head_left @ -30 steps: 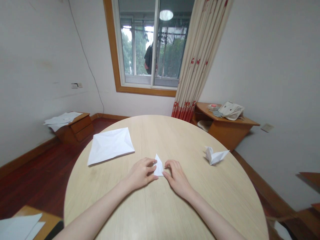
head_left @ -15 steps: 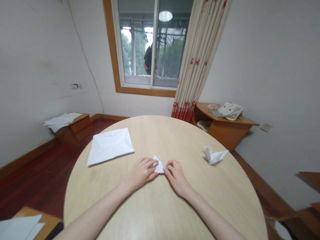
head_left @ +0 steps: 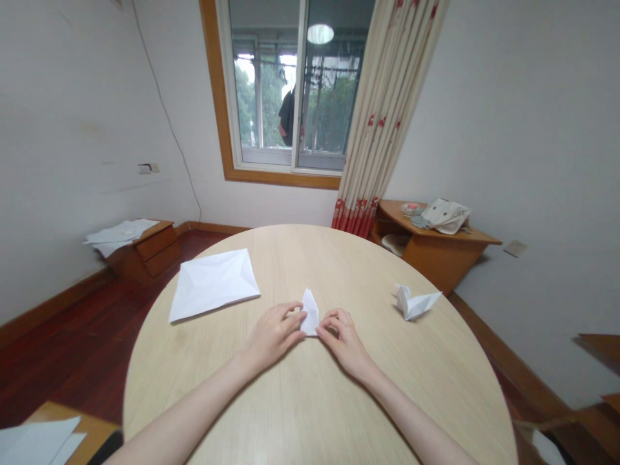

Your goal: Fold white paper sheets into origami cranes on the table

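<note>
A small folded piece of white paper (head_left: 310,311) stands as a narrow point near the middle of the round wooden table (head_left: 339,413). My left hand (head_left: 272,334) pinches its left lower edge with curled fingers. My right hand (head_left: 343,337) pinches its right lower corner. Both hands rest on the tabletop, close together, with the paper's tip rising between them.
A creased white sheet (head_left: 213,282) lies flat at the table's left. A finished folded paper figure (head_left: 415,301) sits at the right. A low cabinet (head_left: 140,244) with papers stands at left, a wooden side table (head_left: 436,245) with a bag at right.
The small paper's tip, lying low half a second ago, now stands taller and narrower between my fingers. Both hands stay in nearly the same spot.
</note>
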{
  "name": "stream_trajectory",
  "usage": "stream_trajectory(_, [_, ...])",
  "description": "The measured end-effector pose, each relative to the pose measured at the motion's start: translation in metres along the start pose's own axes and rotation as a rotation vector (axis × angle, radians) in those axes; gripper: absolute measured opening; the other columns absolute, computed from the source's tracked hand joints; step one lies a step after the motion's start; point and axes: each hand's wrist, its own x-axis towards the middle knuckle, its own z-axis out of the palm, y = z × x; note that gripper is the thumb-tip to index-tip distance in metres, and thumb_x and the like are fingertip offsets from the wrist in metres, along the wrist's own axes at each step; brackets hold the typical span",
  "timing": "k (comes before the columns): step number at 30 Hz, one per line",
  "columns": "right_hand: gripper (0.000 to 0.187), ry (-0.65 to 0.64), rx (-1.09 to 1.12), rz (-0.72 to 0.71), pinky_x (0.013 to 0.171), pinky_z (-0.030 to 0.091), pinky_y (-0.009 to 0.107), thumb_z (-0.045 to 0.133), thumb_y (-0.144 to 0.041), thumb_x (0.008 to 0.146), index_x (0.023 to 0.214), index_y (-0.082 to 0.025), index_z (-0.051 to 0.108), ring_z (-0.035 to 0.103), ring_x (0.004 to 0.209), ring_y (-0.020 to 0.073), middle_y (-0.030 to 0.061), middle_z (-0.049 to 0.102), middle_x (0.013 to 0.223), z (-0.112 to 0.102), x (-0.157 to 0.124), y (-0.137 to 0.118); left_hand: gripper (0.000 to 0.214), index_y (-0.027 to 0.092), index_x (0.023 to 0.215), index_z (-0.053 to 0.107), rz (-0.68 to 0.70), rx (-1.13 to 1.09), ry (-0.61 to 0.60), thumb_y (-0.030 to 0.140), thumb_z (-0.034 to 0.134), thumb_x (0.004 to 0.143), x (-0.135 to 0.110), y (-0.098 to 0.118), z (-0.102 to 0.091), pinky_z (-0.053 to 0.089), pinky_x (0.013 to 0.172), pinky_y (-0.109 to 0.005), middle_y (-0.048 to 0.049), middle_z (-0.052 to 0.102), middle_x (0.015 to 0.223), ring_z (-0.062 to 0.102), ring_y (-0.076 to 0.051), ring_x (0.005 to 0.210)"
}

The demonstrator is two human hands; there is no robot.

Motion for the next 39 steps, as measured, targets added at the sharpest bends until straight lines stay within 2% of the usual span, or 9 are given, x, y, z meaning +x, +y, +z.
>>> stream_trajectory(4, [0.014, 0.027, 0.01, -0.011, 0.096, 0.035, 0.045, 0.056, -0.033, 0.086, 0.077, -0.022, 0.06, 0.049, 0.102, 0.0236, 0.0048, 0.054, 0.096, 0.0, -0.001, -0.003, 0.047, 0.023, 0.128, 0.04, -0.249, -0.296, 0.1, 0.024, 0.059, 0.086, -0.002, 0.003, 0.006, 0.045, 0.093, -0.04, -0.0091, 0.055, 0.121, 0.056, -0.022, 0.105])
stream_trajectory(8, [0.015, 0.025, 0.016, -0.038, 0.096, 0.035, 0.045, 0.055, -0.035, 0.087, 0.079, -0.023, 0.06, 0.048, 0.102, 0.0237, 0.0051, 0.054, 0.098, -0.001, -0.002, -0.006, 0.059, 0.02, 0.137, 0.03, -0.384, -0.466, 0.061, 0.024, 0.059, 0.085, -0.002, 0.002, 0.01, 0.043, 0.093, -0.039, -0.0063, 0.061, 0.107, 0.059, -0.019, 0.096])
stream_trajectory(11, [0.017, 0.024, 0.021, -0.057, 0.094, 0.038, 0.043, 0.054, -0.036, 0.088, 0.079, -0.023, 0.061, 0.049, 0.102, 0.0235, 0.0056, 0.055, 0.097, -0.001, -0.002, -0.006, 0.061, 0.017, 0.137, 0.031, -0.422, -0.586, 0.036, 0.025, 0.058, 0.083, 0.0, 0.0, 0.011, 0.045, 0.086, -0.034, -0.0036, 0.062, 0.095, 0.059, -0.017, 0.085])
stream_trajectory(13, [0.017, 0.03, 0.017, -0.071, 0.092, 0.04, 0.042, 0.055, -0.036, 0.088, 0.079, -0.022, 0.062, 0.05, 0.101, 0.0232, 0.0058, 0.055, 0.096, -0.001, -0.002, -0.005, 0.051, 0.016, 0.129, 0.043, -0.438, -0.652, 0.027, 0.029, 0.059, 0.082, 0.001, 0.0, 0.01, 0.046, 0.077, -0.031, -0.0028, 0.062, 0.089, 0.058, -0.017, 0.079])
stream_trajectory(16, [0.016, 0.058, 0.003, -0.114, 0.091, 0.041, 0.041, 0.056, -0.034, 0.088, 0.08, -0.022, 0.064, 0.051, 0.099, 0.0229, 0.0062, 0.057, 0.095, 0.0, -0.001, -0.003, 0.025, 0.014, 0.093, 0.064, -0.439, -0.618, -0.023, 0.035, 0.057, 0.082, 0.003, 0.004, 0.006, 0.042, 0.07, -0.028, -0.0029, 0.063, 0.081, 0.056, -0.017, 0.075])
stream_trajectory(18, [0.015, 0.084, -0.013, -0.146, 0.089, 0.043, 0.042, 0.056, -0.033, 0.088, 0.083, -0.022, 0.065, 0.053, 0.097, 0.0232, 0.0067, 0.059, 0.095, 0.0, -0.001, -0.002, 0.028, 0.013, 0.079, 0.067, -0.452, -0.582, -0.046, 0.038, 0.055, 0.083, 0.004, 0.009, 0.002, 0.041, 0.069, -0.027, -0.0031, 0.065, 0.077, 0.056, -0.018, 0.073])
stream_trajectory(23, [0.014, 0.111, -0.076, -0.215, 0.087, 0.044, 0.044, 0.057, -0.027, 0.088, 0.088, -0.023, 0.07, 0.054, 0.098, 0.0244, 0.0079, 0.064, 0.098, -0.002, -0.002, 0.0, 0.029, 0.014, 0.076, 0.072, -0.487, -0.561, -0.062, 0.04, 0.058, 0.079, 0.005, 0.017, -0.002, 0.039, 0.066, -0.025, -0.0025, 0.069, 0.074, 0.057, -0.017, 0.07])
stream_trajectory(28, [0.017, 0.14, -0.136, -0.271, 0.086, 0.045, 0.045, 0.054, -0.02, 0.088, 0.085, -0.024, 0.071, 0.056, 0.098, 0.0245, 0.0077, 0.067, 0.101, -0.003, -0.003, -0.005, 0.024, 0.017, 0.075, 0.075, -0.5, -0.538, -0.02, 0.037, 0.062, 0.077, 0.003, 0.02, 0.001, 0.039, 0.064, -0.024, -0.0015, 0.071, 0.074, 0.058, -0.016, 0.068])
stream_trajectory(39, [0.009, 0.141, -0.122, -0.331, 0.078, 0.048, 0.039, 0.054, -0.018, 0.086, 0.078, -0.021, 0.057, 0.057, 0.09, 0.0232, 0.008, 0.063, 0.091, -0.005, -0.007, -0.021, 0.022, 0.018, 0.074, 0.076, -0.531, -0.546, 0.028, 0.037, 0.064, 0.076, 0.003, 0.026, 0.001, 0.04, 0.061, -0.024, -0.002, 0.072, 0.071, 0.06, -0.017, 0.065])
